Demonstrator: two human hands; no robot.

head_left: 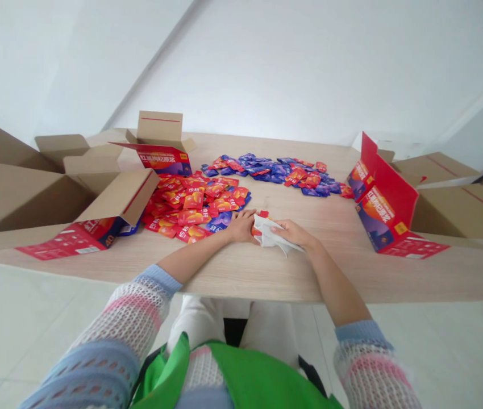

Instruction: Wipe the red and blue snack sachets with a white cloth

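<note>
My left hand [244,227] curls its fingers round a small red sachet [256,232], only slivers of which show. In my right hand [295,233] is a thin, crumpled white cloth [269,233], pinched and pressed against that sachet. A thread or corner of the cloth hangs toward the table. Just left of my left hand lies a heap of red sachets [194,197], with a few blue ones at its near right side. Farther back, a row of blue sachets [262,167] mixed with red ones stretches across the table.
Open printed cartons stand at the left [96,227], at the back left [165,159] and at the right [380,210], flaps up or spread. A large brown box [24,196] takes up the far left. The pale wooden table [241,278] meets a white wall behind.
</note>
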